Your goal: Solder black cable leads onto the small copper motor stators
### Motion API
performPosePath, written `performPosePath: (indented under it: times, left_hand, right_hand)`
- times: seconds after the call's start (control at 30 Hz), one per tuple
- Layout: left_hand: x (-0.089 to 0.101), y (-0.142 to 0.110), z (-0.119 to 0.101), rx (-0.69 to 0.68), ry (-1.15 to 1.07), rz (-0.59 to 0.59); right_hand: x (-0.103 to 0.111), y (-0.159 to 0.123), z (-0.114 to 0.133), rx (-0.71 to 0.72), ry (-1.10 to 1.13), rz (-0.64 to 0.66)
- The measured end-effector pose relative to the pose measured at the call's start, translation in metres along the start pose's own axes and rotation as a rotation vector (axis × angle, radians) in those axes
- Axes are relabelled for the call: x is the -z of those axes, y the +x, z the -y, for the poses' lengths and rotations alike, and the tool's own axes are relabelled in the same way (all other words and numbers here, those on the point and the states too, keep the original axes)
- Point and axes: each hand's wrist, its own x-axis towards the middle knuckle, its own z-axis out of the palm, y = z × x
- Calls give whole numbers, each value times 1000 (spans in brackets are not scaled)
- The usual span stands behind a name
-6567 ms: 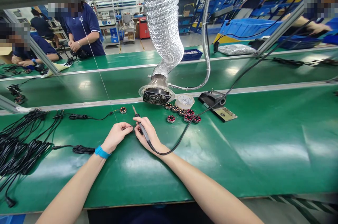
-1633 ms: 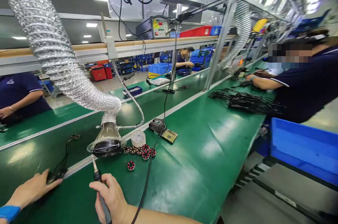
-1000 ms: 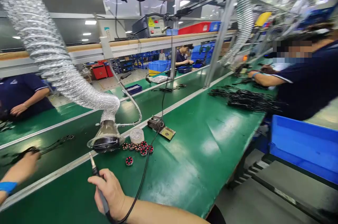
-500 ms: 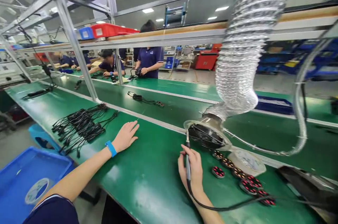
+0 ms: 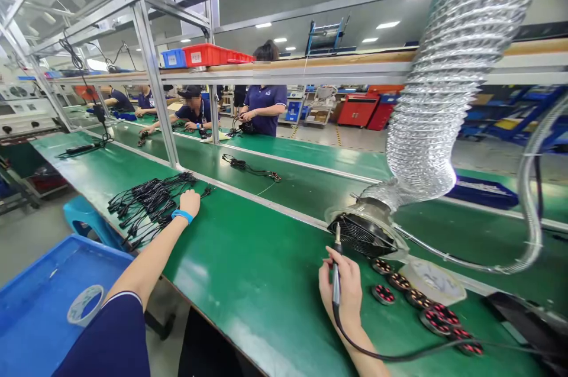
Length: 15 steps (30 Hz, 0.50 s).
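My left hand (image 5: 190, 203), with a blue wristband, is at the right edge of a heap of black cables (image 5: 148, 202). Its fingers are curled down over a cable there; the fingertips are largely hidden. My right hand (image 5: 344, 285) is closed around a soldering iron (image 5: 336, 285), held like a pen with its tip pointing up. The iron's tip is in front of a black fan guard (image 5: 361, 238) at the mouth of a silver duct. To the right of this hand lie several round parts with red and copper windings (image 5: 383, 294), like motor stators.
A flexible foil duct (image 5: 426, 116) hangs over the green bench (image 5: 248, 282). Behind the stators is a pale round lid (image 5: 432, 282). A blue tray (image 5: 35, 306) stands lower left. Another cable bundle (image 5: 251, 167) lies beyond the rail. Co-workers (image 5: 265, 105) are across the line.
My left hand has moved left to the cable heap, and its spread fingers have curled. My right hand still holds the soldering iron. The whole view has shifted slightly.
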Motion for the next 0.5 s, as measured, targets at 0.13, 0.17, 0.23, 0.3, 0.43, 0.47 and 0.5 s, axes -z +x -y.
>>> performPosePath:
  times: [0.13,0.17,0.23,0.3,0.43,0.47,0.5]
  left_hand:
    - [1,-3,-4,-51,-35,-22]
    - [1,-3,-4,-62,-48,-27]
    - [1,-5,-6,-74,-81,-38]
    - [0,-6,-9,-65,-122,-48]
    - [1,-7,-10,20,-239,-92]
    - [3,-7,-7,55,-278,-110]
    - [5,-6,-4,93,-321,-129]
  right_hand:
    - [2,-4,2,-6,-6,11]
    - [2,-4,3,-3,-4,17]
    - [1,-6,2,9,0,21]
    - [1,-6,1,26,-3,17]
    - [0,-6,0,32,-20,9]
    - [0,-7,0,27,-22,11]
    - [0,-7,1,22,-22,15]
